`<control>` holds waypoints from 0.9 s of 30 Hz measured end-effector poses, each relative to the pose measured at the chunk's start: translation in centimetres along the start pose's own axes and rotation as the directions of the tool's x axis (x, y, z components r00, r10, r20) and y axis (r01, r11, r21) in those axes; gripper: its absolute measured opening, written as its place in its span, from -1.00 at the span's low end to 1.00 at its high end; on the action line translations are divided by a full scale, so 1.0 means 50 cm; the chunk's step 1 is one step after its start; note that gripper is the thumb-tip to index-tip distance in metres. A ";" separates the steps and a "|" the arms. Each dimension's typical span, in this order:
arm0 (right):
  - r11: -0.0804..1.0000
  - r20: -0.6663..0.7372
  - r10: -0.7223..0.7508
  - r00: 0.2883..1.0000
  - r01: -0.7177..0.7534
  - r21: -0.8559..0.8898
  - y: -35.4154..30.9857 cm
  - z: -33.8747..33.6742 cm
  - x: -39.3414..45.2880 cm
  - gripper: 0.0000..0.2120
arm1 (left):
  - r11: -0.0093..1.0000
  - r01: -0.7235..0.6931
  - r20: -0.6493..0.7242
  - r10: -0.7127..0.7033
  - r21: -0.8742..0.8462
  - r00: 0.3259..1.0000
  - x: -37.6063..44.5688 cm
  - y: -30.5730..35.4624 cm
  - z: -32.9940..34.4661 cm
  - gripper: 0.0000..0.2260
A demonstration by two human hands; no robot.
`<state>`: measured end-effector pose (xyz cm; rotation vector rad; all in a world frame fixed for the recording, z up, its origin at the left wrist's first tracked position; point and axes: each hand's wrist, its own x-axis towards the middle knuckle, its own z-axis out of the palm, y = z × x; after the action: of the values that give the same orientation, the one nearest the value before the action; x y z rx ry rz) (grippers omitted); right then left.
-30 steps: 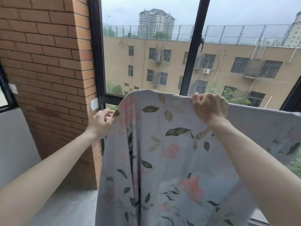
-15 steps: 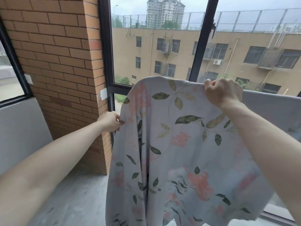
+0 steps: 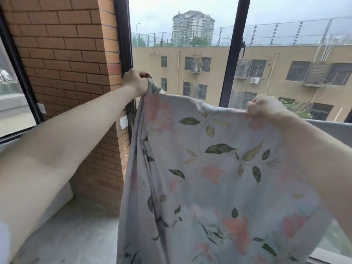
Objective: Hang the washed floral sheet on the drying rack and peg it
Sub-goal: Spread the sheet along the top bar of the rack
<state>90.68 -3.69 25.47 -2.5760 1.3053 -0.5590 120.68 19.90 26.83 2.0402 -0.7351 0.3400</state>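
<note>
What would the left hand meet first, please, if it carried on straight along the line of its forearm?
Probably the black window frame beside the brick pillar: the left hand, gripping the floral sheet corner, sits right in front of it, though depth is unclear.

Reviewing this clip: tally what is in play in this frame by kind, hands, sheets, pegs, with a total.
Hands: 2, left hand and right hand, each gripping the sheet's top edge
Floral sheet: 1
Pegs: 0 in view
Total: 3
</note>
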 end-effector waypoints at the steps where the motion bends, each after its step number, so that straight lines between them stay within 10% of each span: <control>1: 0.999 0.009 0.018 1.000 -0.019 0.032 0.007 -0.002 0.002 -0.89 | 0.999 -0.017 -0.015 0.016 -0.032 1.000 0.015 0.042 -0.002 -0.83; 10: 0.990 0.074 0.109 0.991 -0.115 0.086 0.017 -0.003 0.016 -0.60 | 0.966 -0.121 -0.268 0.057 -0.228 0.962 0.110 0.316 -0.021 -0.81; 16: 0.999 0.131 -0.007 0.991 0.014 -0.052 -0.034 -0.003 -0.014 -0.76 | 0.942 -0.316 0.239 0.282 0.115 0.929 0.053 0.323 0.055 -0.76; 20: 0.995 0.229 -0.089 0.969 0.097 -0.023 -0.020 0.000 -0.007 -0.88 | 0.854 -0.366 0.593 0.087 0.369 0.800 -0.011 0.225 0.121 -0.76; 27: 0.970 0.234 -0.044 0.971 -0.015 0.244 0.005 -0.022 0.011 -0.66 | 0.983 -0.139 0.636 0.029 0.124 0.771 -0.031 0.112 0.133 -0.73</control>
<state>90.33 -4.27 26.50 -2.3660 1.0676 -0.3716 115.71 12.60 26.20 2.2988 -1.2454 -0.2810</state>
